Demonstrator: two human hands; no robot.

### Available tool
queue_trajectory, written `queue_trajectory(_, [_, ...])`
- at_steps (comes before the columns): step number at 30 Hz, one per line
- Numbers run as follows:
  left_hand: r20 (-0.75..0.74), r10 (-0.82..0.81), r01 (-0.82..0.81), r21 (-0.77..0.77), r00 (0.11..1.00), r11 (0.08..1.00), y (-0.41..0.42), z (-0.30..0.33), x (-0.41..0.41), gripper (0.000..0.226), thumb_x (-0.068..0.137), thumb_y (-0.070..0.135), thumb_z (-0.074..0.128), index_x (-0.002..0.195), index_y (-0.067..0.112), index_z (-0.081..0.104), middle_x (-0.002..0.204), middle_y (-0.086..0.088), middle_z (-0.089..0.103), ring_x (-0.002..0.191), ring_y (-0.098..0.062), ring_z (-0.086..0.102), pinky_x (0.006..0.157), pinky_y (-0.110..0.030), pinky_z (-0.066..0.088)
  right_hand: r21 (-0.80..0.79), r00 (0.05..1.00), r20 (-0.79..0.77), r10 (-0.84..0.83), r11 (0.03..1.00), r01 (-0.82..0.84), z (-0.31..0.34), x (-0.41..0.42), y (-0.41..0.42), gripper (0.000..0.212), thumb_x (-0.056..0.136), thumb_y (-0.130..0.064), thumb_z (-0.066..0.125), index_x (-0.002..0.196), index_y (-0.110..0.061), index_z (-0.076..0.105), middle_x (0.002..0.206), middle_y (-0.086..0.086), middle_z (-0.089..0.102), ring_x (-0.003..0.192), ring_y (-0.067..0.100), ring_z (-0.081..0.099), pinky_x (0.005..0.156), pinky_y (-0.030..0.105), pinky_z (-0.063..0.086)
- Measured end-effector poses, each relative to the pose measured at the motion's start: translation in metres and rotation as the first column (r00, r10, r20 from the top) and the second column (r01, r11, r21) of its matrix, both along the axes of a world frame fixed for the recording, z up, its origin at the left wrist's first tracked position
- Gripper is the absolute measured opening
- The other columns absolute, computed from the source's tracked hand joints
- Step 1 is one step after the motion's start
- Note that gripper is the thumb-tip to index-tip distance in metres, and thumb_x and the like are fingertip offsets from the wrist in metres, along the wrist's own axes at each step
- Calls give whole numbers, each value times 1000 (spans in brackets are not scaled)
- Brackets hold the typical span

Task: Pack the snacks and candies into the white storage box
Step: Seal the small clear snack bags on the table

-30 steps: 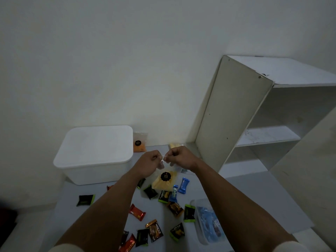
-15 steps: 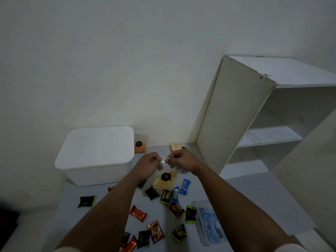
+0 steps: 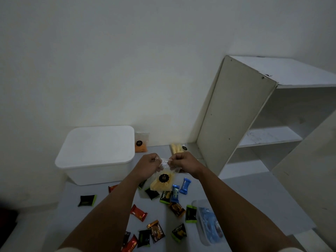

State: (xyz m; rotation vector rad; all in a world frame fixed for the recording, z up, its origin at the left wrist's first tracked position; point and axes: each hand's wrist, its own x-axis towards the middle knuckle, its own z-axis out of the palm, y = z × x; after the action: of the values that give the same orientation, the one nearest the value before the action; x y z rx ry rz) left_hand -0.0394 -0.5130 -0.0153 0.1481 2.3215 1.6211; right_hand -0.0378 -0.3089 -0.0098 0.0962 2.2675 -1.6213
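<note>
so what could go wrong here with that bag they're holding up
Both hands, left hand and right hand, pinch only the top edge of the clear snack bag, so it may slip or tear open and spill onto the wrapped candies below. The white storage box has its lid on, and with both hands busy the bag probably has to be set down first.
</note>
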Motion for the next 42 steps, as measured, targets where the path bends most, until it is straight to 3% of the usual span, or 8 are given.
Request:
queue_trajectory(5, [23, 27, -29, 81, 999, 996, 1, -3, 2, 16, 97, 14, 59, 90, 3, 70, 80, -8, 78, 67, -13, 67, 70, -31, 54, 19, 999, -36, -11, 1000, 12, 3, 0, -3, 18, 88, -20, 74, 95, -3, 75, 85, 12, 76, 69, 11, 67, 62, 25, 47])
queue_trajectory(9, [-2, 71, -71, 115, 997, 991, 0, -2, -1, 16, 97, 10, 61, 93, -4, 67, 85, -15, 76, 71, -11, 70, 75, -33, 55, -34, 998, -17, -53, 998, 52, 4, 1, -4, 22, 85, -23, 78, 94, -3, 74, 83, 10, 76, 68, 11, 68, 65, 29, 49])
queue_trajectory(13, [-1, 98, -96, 146, 995, 985, 0, 0, -2, 18, 97, 11, 61, 94, -6, 68, 86, -15, 76, 79, -21, 71, 80, -37, 57, -120, 998, 8, -54, 991, 55, 7, 3, -3, 8, 88, -17, 75, 88, -10, 72, 82, 6, 74, 72, 11, 68, 68, 29, 51])
queue_trajectory(18, [204, 118, -177, 303, 972, 936, 0, 0, -3, 22, 92, 24, 70, 97, 4, 76, 97, -14, 77, 85, -24, 71, 88, -41, 58, -206, 999, 35, -28, 978, 34, 13, 3, -3, 8, 88, -17, 75, 83, -14, 69, 82, 4, 71, 71, 10, 66, 70, 29, 53])
queue_trajectory(29, [45, 53, -59, 157, 998, 986, 8, 4, -2, 20, 97, 23, 64, 96, 5, 74, 92, -15, 76, 74, -13, 68, 69, -25, 54, -149, 999, -45, -3, 989, -4, 15, 4, -8, 7, 91, -11, 69, 92, -4, 70, 84, 8, 74, 72, 12, 69, 67, 29, 53])
queue_trajectory(33, [52, 88, -97, 208, 995, 973, 8, 5, 0, 18, 99, 20, 61, 92, 11, 75, 90, -10, 76, 79, -16, 71, 77, -29, 58, -140, 998, -51, -34, 990, 27, 14, 7, -8, 16, 90, -17, 73, 93, -2, 71, 83, 8, 74, 75, 14, 69, 72, 32, 54])
queue_trajectory(37, [6, 124, -123, 174, 992, 977, 3, 6, -2, 23, 100, 19, 59, 82, 13, 72, 82, -5, 74, 78, -18, 70, 80, -38, 57, -179, 996, -19, -89, 980, 84, 14, 10, -4, 13, 90, -18, 74, 78, -14, 70, 78, 7, 73, 70, 13, 68, 68, 31, 52])
queue_trajectory(42, [0, 131, -129, 187, 991, 974, 8, 12, 1, 24, 102, 18, 55, 85, 8, 69, 79, -6, 70, 64, -2, 68, 63, -16, 52, -210, 991, -37, -126, 971, 116, 15, 11, -4, 14, 91, -17, 72, 79, -12, 69, 78, 5, 73, 71, 13, 68, 69, 32, 51])
